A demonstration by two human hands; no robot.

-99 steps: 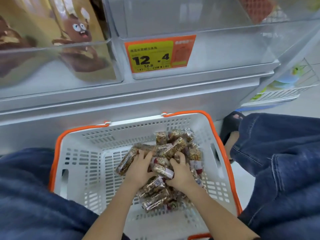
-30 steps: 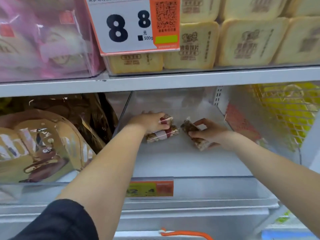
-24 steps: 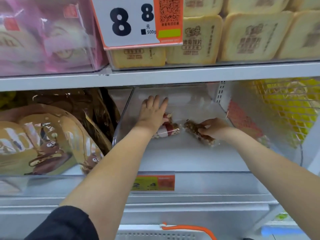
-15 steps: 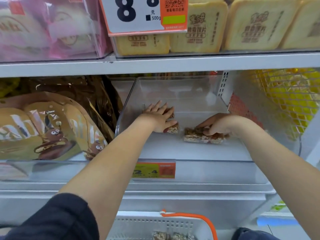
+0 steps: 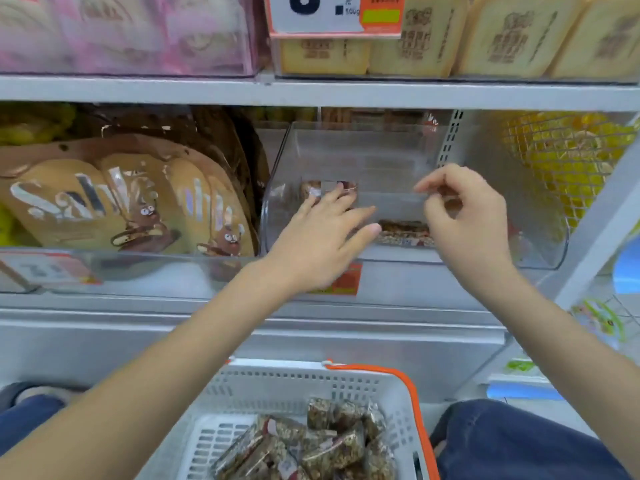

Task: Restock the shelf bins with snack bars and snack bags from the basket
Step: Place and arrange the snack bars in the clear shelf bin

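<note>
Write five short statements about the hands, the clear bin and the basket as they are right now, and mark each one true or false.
1. The left hand has straight fingers and holds nothing. True.
2. The clear bin is packed full of snack bars. False: only a few snack bars lie on its floor.
3. The basket has an orange rim and has wrapped bars inside. True.
4. The right hand grips a bar. False: its fingers are loosely curled and hold nothing.
5. The bin left of the clear bin holds brown snack bags. True.
</note>
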